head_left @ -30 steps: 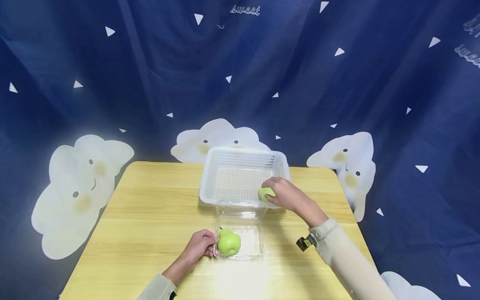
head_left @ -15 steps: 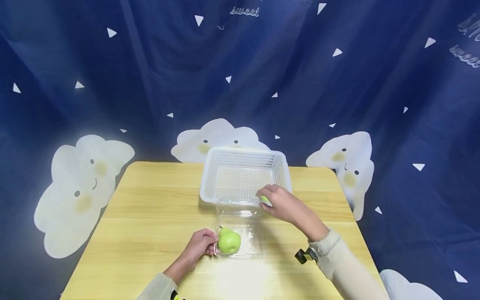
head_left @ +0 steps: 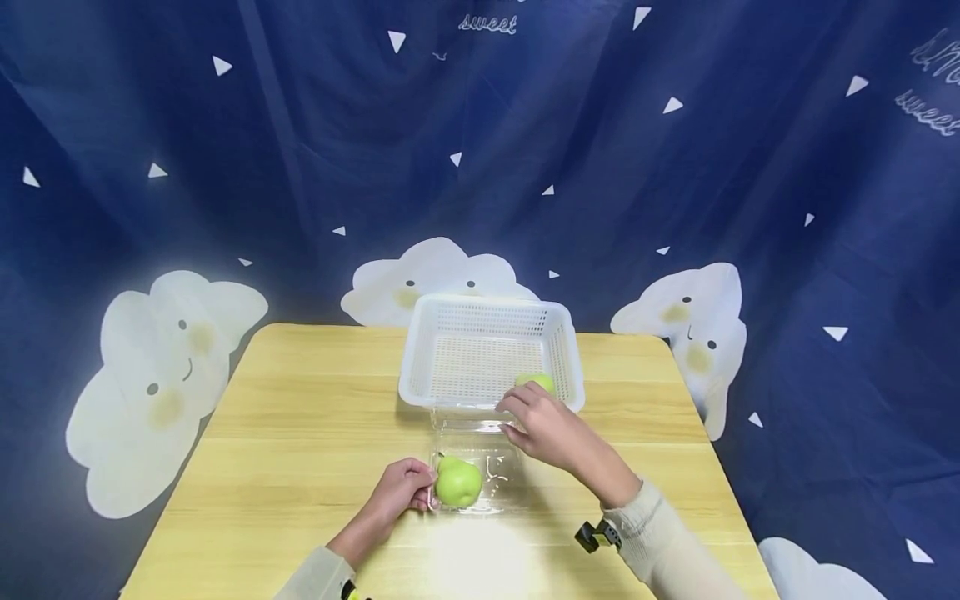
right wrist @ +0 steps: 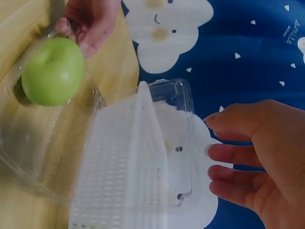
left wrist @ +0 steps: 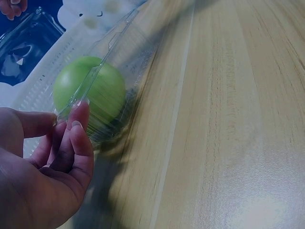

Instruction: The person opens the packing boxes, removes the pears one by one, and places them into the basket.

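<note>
A green pear point(head_left: 458, 482) lies in the left part of a clear plastic clamshell box point(head_left: 504, 492), whose lid point(right wrist: 183, 90) stands raised against the basket. Thumb and fingers of my left hand point(head_left: 405, 486) pinch the box's left edge; the left wrist view shows this grip of the hand point(left wrist: 52, 157) close up. Just over the lid, my right hand point(head_left: 551, 429) holds nothing, its fingers bent loosely and apart in the right wrist view. Behind that hand, a second green fruit point(head_left: 538, 382) sits in the basket's front right corner, partly hidden.
A white plastic basket point(head_left: 412, 358) with slotted walls stands at the back of the wooden table point(head_left: 300, 400), directly behind the clamshell box. A dark blue curtain point(head_left: 480, 200) with white clouds hangs beyond the table's far edge.
My right hand has let go of the second green fruit in the basket and moved left and nearer, over the box's lid. My left hand keeps its hold on the box edge.
</note>
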Demonstrator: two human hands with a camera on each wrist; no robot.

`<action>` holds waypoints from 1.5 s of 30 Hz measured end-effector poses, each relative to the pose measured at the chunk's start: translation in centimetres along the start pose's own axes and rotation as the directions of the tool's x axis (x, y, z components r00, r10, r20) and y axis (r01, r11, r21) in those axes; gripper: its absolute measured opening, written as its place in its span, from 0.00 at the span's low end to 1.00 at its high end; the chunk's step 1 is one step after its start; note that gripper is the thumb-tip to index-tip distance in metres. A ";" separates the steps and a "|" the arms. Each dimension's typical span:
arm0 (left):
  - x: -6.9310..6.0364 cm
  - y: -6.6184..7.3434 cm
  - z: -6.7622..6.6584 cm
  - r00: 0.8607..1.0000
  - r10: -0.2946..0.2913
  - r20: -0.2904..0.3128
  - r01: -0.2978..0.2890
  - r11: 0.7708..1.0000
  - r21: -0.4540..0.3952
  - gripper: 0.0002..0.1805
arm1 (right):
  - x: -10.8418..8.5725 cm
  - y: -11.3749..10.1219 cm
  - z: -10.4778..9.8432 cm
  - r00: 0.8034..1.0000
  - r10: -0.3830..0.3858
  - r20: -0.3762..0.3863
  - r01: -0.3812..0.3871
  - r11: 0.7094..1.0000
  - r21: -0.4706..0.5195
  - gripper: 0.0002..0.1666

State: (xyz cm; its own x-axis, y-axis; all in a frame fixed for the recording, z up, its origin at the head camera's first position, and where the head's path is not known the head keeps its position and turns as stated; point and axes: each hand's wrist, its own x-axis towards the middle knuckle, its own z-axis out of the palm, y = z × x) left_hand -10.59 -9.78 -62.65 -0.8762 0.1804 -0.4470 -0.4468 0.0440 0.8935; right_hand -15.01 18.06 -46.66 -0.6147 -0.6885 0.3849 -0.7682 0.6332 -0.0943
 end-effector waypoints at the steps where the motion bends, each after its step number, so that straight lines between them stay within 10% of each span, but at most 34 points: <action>1: 0.0 0.0 0.0 1.000 0.001 0.001 -0.001 1.000 0.001 0.15 | 0.0 -0.2 0.0 1.000 0.000 0.000 0.000 1.000 0.006 0.15; 22: 0.1 0.3 -0.1 1.000 -0.004 0.013 0.004 1.000 0.001 0.14 | -0.4 -3.3 5.3 0.990 -0.051 0.134 0.043 0.997 0.066 0.14; 45: 0.3 0.1 -0.1 1.000 -0.016 0.017 0.017 1.000 -0.005 0.12 | -1.7 -3.9 11.5 0.920 0.056 0.388 -0.144 0.969 0.201 0.31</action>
State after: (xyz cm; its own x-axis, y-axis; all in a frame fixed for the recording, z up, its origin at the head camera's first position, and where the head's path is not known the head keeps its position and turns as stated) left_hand -10.96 -9.83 -62.69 -0.8654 0.1964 -0.4609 -0.4622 0.0421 0.8858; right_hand -13.03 12.74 -57.56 -0.6778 -0.7352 -0.0078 -0.6918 0.6414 -0.3316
